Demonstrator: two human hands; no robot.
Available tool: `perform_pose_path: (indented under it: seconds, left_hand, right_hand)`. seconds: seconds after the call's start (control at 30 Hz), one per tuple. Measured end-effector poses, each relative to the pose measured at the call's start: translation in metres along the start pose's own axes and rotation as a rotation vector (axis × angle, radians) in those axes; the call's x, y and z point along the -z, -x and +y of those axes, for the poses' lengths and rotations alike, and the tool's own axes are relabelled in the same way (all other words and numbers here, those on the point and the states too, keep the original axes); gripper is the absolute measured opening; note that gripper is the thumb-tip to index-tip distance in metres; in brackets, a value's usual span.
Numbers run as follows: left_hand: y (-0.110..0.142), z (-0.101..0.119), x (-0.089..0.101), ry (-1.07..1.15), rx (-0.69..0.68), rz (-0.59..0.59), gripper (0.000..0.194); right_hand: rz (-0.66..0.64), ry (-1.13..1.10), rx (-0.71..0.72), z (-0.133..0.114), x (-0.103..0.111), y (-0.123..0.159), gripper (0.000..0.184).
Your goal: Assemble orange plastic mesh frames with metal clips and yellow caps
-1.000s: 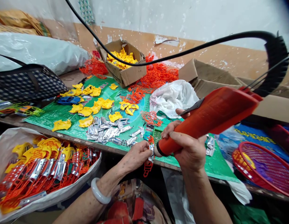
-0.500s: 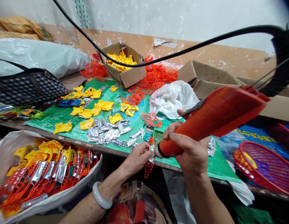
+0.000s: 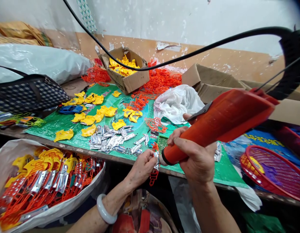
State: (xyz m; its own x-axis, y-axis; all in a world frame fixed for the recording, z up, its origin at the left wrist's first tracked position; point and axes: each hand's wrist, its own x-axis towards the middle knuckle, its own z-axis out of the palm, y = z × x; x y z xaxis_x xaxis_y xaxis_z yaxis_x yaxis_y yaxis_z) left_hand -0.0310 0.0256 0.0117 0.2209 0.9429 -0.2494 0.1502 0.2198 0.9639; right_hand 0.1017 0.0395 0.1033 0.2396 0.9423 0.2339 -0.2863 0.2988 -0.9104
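An orange plastic frame (image 3: 154,178) with a silver piece (image 3: 157,159) on it is pinched between the thumb and bent fingers of the left hand (image 3: 143,166), just past the table's front edge. The frame is held at the fingertips, its lower end left hanging below them and its upper end jutting above. A red handheld tool (image 3: 220,124) is gripped by the right hand (image 3: 197,157), with the fingers wrapped around its narrow end; its pale nozzle (image 3: 162,160) is pointed at the silver piece, but whether the two are touching cannot be told. The frame's middle is covered by the left fingers, and the far fingers of the right hand are partly hidden by the tool. Both forearms are cut off by the lower edge of the view. Loose silver pieces (image 3: 113,139) are heaped on the green table cover (image 3: 77,142).
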Motion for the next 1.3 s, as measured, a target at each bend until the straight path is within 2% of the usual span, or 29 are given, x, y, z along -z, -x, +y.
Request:
perform_pose_path:
  seconds: [0.17,0.33,0.53,0.67,0.87,1.3]
  left_hand:
    - [-0.003,-0.007,0.0,0.041,0.003,-0.006,0.022]
    - [-0.006,-0.012,0.003,0.145,-0.046,0.002,0.054]
    - [-0.002,-0.008,0.008,0.066,-0.042,-0.046,0.035]
    - [-0.002,-0.007,0.01,-0.007,-0.096,-0.042,0.027]
    - [-0.005,-0.008,0.009,-0.128,-0.116,-0.023,0.022]
    - [-0.004,0.0,0.007,-0.129,-0.109,-0.003,0.017]
  right_hand:
    - [0.001,-0.04,-0.004,-0.001,0.0,0.002,0.011]
    - [-0.007,-0.029,0.032,0.001,0.003,-0.001,0.01]
    - [0.013,-0.021,0.094,0.006,0.005,-0.007,0.008]
    - [0.031,-0.021,0.128,0.007,0.004,-0.011,0.01]
    - [0.027,-0.024,0.121,0.006,0.004,-0.011,0.011]
    - [0.011,-0.048,0.065,0.005,0.002,-0.01,0.01]
